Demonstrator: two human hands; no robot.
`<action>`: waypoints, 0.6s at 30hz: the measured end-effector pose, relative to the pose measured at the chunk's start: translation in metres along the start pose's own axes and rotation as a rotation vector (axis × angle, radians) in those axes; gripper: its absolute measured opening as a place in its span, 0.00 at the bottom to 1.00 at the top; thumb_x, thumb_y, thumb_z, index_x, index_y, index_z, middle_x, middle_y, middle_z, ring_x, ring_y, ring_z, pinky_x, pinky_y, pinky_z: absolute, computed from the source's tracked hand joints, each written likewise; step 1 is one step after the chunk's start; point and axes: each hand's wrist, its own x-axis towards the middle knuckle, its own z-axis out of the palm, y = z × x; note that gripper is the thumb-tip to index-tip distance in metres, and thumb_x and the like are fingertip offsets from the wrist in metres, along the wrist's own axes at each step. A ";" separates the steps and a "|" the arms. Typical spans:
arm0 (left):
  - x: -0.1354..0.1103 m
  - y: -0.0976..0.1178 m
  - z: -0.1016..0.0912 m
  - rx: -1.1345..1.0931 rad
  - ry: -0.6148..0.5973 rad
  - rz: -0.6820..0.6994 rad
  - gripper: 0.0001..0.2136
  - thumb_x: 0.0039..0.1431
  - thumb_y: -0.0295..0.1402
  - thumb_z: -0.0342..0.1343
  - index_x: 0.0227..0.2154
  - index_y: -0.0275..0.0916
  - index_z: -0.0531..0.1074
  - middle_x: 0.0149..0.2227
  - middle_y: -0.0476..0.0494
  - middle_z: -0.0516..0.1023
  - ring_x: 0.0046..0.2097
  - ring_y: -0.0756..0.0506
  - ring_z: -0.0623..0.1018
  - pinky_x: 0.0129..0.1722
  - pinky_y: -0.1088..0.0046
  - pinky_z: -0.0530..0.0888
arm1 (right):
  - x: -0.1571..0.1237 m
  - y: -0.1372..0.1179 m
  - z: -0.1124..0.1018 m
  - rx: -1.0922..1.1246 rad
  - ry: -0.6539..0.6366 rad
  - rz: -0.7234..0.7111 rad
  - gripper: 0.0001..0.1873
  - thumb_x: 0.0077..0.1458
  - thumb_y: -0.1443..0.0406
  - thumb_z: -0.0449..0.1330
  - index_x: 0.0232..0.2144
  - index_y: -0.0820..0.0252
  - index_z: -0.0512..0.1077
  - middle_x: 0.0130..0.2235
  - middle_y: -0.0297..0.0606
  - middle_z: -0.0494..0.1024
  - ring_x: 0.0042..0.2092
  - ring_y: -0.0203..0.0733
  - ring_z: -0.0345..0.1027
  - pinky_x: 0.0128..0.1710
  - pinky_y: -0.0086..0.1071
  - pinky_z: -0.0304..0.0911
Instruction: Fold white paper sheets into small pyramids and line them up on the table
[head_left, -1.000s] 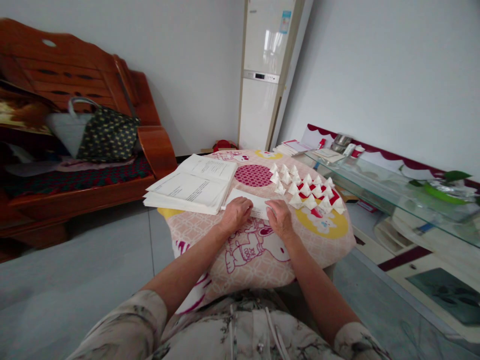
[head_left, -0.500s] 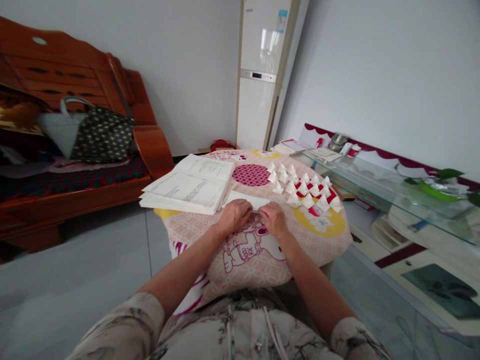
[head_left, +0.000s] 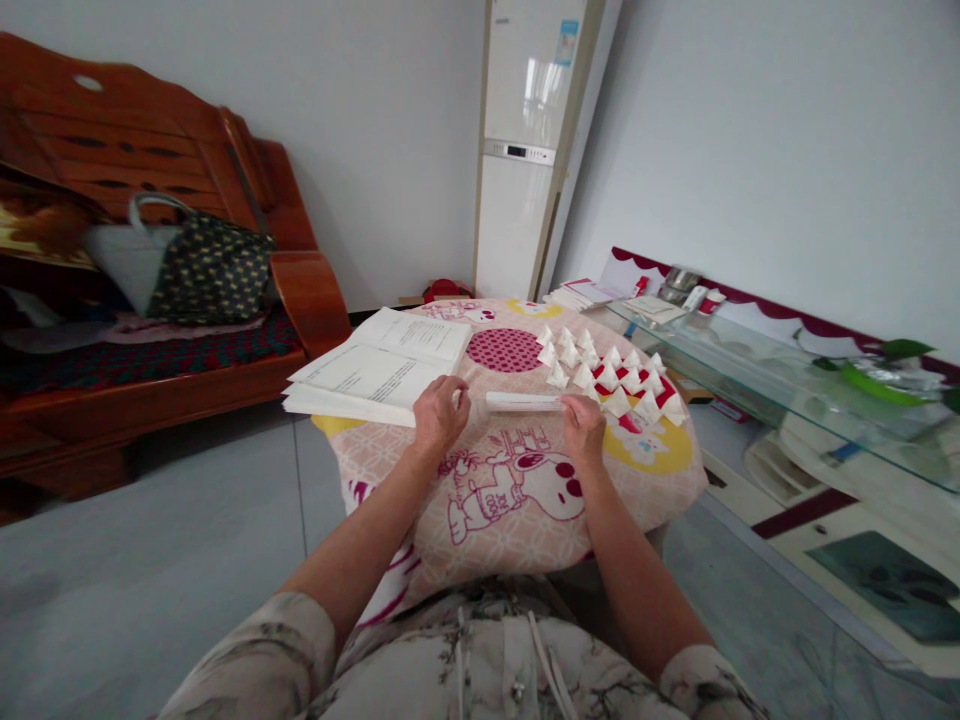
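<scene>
A narrow folded strip of white paper [head_left: 523,402] is pinched at its right end by my right hand [head_left: 585,430], above the patterned tablecloth. My left hand [head_left: 441,414] is off the strip, to its left, beside the near right corner of an open stack of printed pages [head_left: 375,375]. Its fingers are loosely curled with a gap between thumb and forefinger, and nothing shows in them. Several small pointed folded-paper pieces [head_left: 609,378] stand in rows on the cloth, just beyond and right of my right hand.
The round table wears a pink cloth [head_left: 510,545] with cartoon figures. To the right is a glass-topped cabinet [head_left: 780,385] with cups, tins and a green bowl [head_left: 885,385]. At left stands a wooden bench [head_left: 307,290] with bags [head_left: 214,270]. A tall white air conditioner [head_left: 517,210] fills the corner.
My left hand has let go of the paper and moved left to the page stack. My right hand has shifted right and a little nearer, still holding the strip, which now looks narrower.
</scene>
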 end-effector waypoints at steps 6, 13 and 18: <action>-0.004 0.019 0.002 -0.091 -0.252 0.304 0.14 0.61 0.41 0.59 0.45 0.37 0.74 0.43 0.38 0.80 0.46 0.39 0.77 0.48 0.62 0.72 | -0.001 -0.010 0.005 0.024 -0.059 -0.149 0.17 0.65 0.62 0.51 0.35 0.57 0.80 0.39 0.44 0.81 0.45 0.48 0.72 0.50 0.42 0.67; -0.009 0.029 0.011 0.035 -0.509 0.293 0.06 0.65 0.32 0.54 0.33 0.38 0.75 0.34 0.41 0.79 0.39 0.43 0.77 0.38 0.69 0.70 | -0.001 -0.018 0.006 0.038 -0.028 -0.191 0.15 0.64 0.63 0.52 0.40 0.57 0.80 0.43 0.45 0.80 0.48 0.49 0.72 0.53 0.44 0.67; -0.009 0.023 0.010 -0.064 -0.407 0.221 0.07 0.66 0.30 0.51 0.34 0.38 0.74 0.34 0.44 0.78 0.36 0.46 0.76 0.37 0.71 0.69 | -0.001 -0.016 0.003 0.021 0.071 -0.062 0.25 0.59 0.60 0.56 0.58 0.61 0.70 0.53 0.51 0.77 0.53 0.53 0.70 0.55 0.49 0.66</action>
